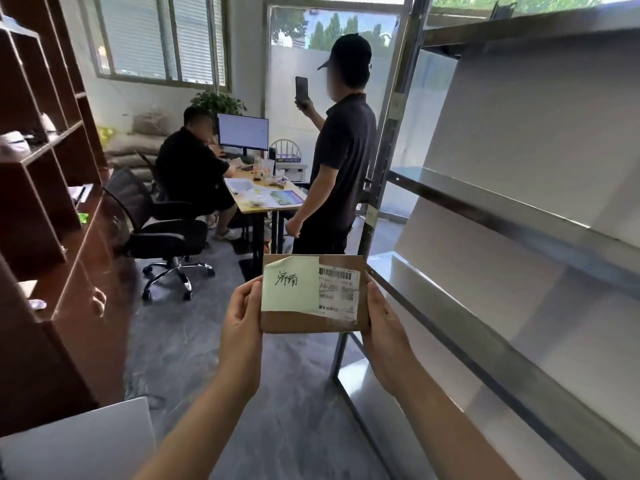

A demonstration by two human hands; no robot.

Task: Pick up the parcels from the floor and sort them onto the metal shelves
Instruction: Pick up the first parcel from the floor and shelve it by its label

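Note:
I hold a flat brown cardboard parcel [304, 323] in front of me at chest height, its face turned up toward me. A pale green note with handwritten characters and a white barcode label are stuck on it. My left hand [242, 317] grips its left edge, and my right hand [382, 323] grips its right edge. The metal shelves [502, 216] stand just to the right, with bare white boards on several tiers. The parcel hovers beside the shelf's front left corner, apart from it.
A dark wooden bookcase [52, 188] lines the left wall. Ahead, one person sits on an office chair [162, 233] at a desk [263, 202] with a monitor. Another person stands by the shelf post holding up a phone. A white board [76, 445] lies at lower left.

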